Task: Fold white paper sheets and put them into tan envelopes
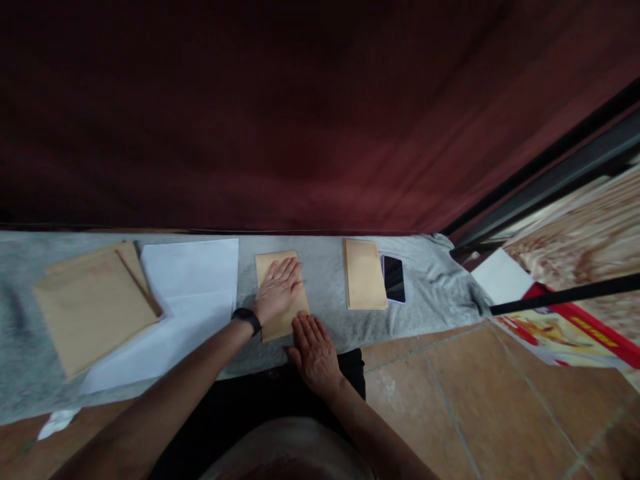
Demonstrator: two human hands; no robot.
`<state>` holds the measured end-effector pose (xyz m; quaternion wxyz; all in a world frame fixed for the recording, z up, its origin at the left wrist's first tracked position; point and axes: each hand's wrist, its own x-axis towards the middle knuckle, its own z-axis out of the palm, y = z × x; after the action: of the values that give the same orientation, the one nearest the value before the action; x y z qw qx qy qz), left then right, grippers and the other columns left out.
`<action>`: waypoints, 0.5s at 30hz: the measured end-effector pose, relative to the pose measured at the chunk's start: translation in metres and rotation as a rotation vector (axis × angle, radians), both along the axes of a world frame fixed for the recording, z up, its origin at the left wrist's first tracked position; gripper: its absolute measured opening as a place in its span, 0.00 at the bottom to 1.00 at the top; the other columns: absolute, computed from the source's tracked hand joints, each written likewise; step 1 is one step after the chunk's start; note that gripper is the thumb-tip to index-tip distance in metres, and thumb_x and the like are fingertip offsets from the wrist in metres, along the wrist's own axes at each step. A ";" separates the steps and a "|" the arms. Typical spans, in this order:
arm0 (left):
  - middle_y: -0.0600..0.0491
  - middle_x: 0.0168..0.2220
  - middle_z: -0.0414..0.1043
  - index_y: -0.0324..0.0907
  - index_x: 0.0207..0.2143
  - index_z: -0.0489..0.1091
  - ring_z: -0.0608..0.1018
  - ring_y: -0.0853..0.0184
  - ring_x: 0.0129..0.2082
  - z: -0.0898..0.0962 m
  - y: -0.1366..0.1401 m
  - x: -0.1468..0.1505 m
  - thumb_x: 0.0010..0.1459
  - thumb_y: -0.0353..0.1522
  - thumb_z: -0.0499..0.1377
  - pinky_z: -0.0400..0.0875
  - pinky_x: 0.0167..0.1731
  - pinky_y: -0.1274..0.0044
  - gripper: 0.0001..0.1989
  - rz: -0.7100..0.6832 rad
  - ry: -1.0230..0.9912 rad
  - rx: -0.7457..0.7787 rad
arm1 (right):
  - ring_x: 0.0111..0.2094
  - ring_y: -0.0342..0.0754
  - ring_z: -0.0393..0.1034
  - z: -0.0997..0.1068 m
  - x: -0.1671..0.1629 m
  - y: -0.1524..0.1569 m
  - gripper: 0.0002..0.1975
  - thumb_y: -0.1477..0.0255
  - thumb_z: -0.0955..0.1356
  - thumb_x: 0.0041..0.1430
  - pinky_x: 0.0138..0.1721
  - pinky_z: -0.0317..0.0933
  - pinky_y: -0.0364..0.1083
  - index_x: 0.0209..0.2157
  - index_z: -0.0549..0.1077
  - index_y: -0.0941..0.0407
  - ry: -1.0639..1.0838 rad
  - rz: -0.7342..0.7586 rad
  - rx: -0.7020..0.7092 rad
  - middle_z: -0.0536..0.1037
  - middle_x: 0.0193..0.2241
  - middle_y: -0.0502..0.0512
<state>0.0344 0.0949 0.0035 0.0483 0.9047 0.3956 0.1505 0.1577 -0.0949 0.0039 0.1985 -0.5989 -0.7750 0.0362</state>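
A tan paper envelope (278, 328) lies on the grey cloth in front of me, partly covered by my hands. My left hand (278, 288), with a dark band on the wrist, rests flat across its upper part, fingers stretched out. At its lower right edge my right hand (315, 350) lies with the fingertips touching the paper, fingers extended and thumb apart. To the right sits a neat stack of similar tan envelopes (365, 275). White paper sheets (193, 293) spread out on the left, overlapped by larger brown paper pieces (95, 307).
A phone (395, 279) lies beside the stack. Grey cloth (325, 267) covers the long, narrow surface, with a dark red wall-like panel (300, 133) behind it. At right are a black bar (565, 293) and a red-and-yellow printed box (570, 327). Tiled floor (450, 400) shows below.
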 end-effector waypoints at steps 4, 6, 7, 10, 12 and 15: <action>0.44 0.70 0.56 0.37 0.69 0.57 0.55 0.56 0.72 0.000 0.027 0.010 0.70 0.38 0.44 0.43 0.70 0.57 0.29 0.089 0.022 -0.025 | 0.69 0.56 0.54 0.003 0.001 0.000 0.30 0.62 0.64 0.72 0.67 0.57 0.58 0.71 0.55 0.54 -0.001 0.010 -0.016 0.58 0.70 0.62; 0.44 0.70 0.56 0.37 0.69 0.58 0.55 0.57 0.72 -0.001 0.028 0.011 0.69 0.38 0.43 0.44 0.70 0.59 0.29 0.094 0.042 -0.049 | 0.69 0.56 0.54 0.004 0.002 0.001 0.30 0.61 0.65 0.71 0.66 0.58 0.58 0.70 0.56 0.48 0.003 0.014 -0.020 0.56 0.71 0.60; 0.44 0.70 0.56 0.36 0.68 0.58 0.55 0.57 0.72 -0.002 0.025 0.010 0.69 0.37 0.43 0.45 0.70 0.60 0.29 0.085 0.044 -0.058 | 0.69 0.56 0.55 0.004 0.002 0.001 0.30 0.61 0.65 0.71 0.66 0.58 0.58 0.70 0.56 0.47 0.006 0.014 -0.019 0.55 0.71 0.59; 0.41 0.70 0.56 0.33 0.68 0.57 0.55 0.57 0.72 -0.009 0.006 -0.004 0.68 0.37 0.43 0.46 0.70 0.60 0.30 0.044 -0.006 -0.075 | 0.69 0.57 0.55 0.003 0.002 0.001 0.30 0.61 0.65 0.71 0.66 0.58 0.58 0.70 0.56 0.46 0.016 0.008 -0.006 0.55 0.71 0.60; 0.40 0.70 0.57 0.33 0.67 0.59 0.57 0.56 0.71 -0.016 -0.017 -0.020 0.68 0.38 0.45 0.48 0.70 0.59 0.30 0.013 -0.077 -0.127 | 0.69 0.57 0.54 0.002 0.002 0.001 0.30 0.60 0.65 0.71 0.66 0.58 0.58 0.70 0.57 0.47 0.021 0.006 0.007 0.54 0.71 0.61; 0.39 0.68 0.60 0.36 0.65 0.61 0.60 0.54 0.70 -0.024 -0.065 -0.046 0.67 0.40 0.47 0.52 0.69 0.56 0.29 0.129 -0.293 -0.224 | 0.70 0.58 0.53 0.000 -0.002 0.001 0.31 0.60 0.65 0.70 0.66 0.57 0.58 0.71 0.55 0.48 0.019 -0.013 0.027 0.52 0.72 0.62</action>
<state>-0.0114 0.0302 -0.0208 0.1959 0.8349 0.4558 0.2383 0.1557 -0.0944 0.0042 0.2141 -0.6007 -0.7697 0.0303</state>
